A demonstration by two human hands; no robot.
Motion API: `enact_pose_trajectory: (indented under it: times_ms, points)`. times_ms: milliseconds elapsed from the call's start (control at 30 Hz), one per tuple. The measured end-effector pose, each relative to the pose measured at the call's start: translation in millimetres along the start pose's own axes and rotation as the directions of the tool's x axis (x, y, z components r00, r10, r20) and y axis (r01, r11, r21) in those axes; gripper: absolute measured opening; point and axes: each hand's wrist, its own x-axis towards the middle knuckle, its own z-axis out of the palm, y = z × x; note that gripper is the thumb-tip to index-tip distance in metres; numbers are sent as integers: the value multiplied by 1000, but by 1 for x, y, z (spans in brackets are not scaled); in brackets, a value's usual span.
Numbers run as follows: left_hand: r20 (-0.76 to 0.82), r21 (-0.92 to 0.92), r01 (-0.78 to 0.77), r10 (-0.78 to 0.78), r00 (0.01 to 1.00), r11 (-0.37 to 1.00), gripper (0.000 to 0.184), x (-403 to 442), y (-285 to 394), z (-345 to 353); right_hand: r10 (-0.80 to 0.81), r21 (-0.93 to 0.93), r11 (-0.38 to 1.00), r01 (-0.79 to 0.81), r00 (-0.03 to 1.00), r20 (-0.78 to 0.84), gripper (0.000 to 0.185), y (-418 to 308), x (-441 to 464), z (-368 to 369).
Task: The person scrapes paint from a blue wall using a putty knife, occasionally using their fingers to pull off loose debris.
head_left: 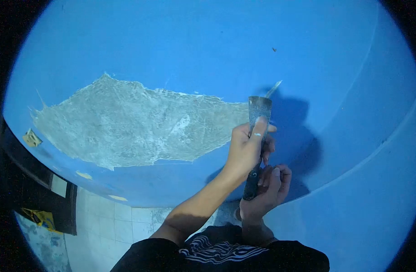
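A blue wall (208,45) fills most of the view, with a large ragged patch of bare grey plaster (126,122) where the paint is off. In front of the patch's right end, my left hand (246,149) is closed around a putty knife (259,108), its thumb pressed on the blade. The wide blade end points up and the dark handle (251,183) hangs down. Just below, my right hand (269,188) is beside the handle with fingers curled and thumb against them; whatever it pinches is hidden. A thin pale scratch (274,88) shows above the blade.
Pale tiles (110,217) cover the floor below the wall. At the lower left stands a dark piece of furniture or frame (31,190) with a yellow wrapper (40,217) near it. A loose brownish scrap (32,138) is at the wall's left side.
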Motion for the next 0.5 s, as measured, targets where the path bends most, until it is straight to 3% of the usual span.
enact_pose_trajectory:
  times_ms: [133,200,233,300,333,400,433,500]
  points:
    - [58,75,-16,12,998,997,38,-10,-8,-3,22,-82,996,-28,997,-73,16,-3,7,-7]
    - [41,343,-193,190,981,919,39,-16,-15,-9,2,-131,991,2,1000,28,24,0,15,-14]
    - [36,343,-192,191,981,920,39,-23,-14,-15,6,-132,991,-2,999,31,24,-3,18,-16]
    - [138,797,-368,448,883,479,51,-43,-6,-31,171,-133,979,-153,975,140,34,-11,22,-18]
    - [126,802,-356,448,885,479,51,-48,0,-36,184,-135,977,-165,972,144,34,-15,23,-17]
    - [356,830,-524,544,760,189,67,-62,12,-43,235,-134,968,-212,954,187,41,-21,22,-15]
    - [343,839,-509,538,770,192,67,-70,17,-45,252,-140,963,-229,950,185,41,-21,22,-16]
    - [472,833,-552,489,734,24,72,-82,26,-48,321,25,936,-351,881,347,51,-20,20,-21]
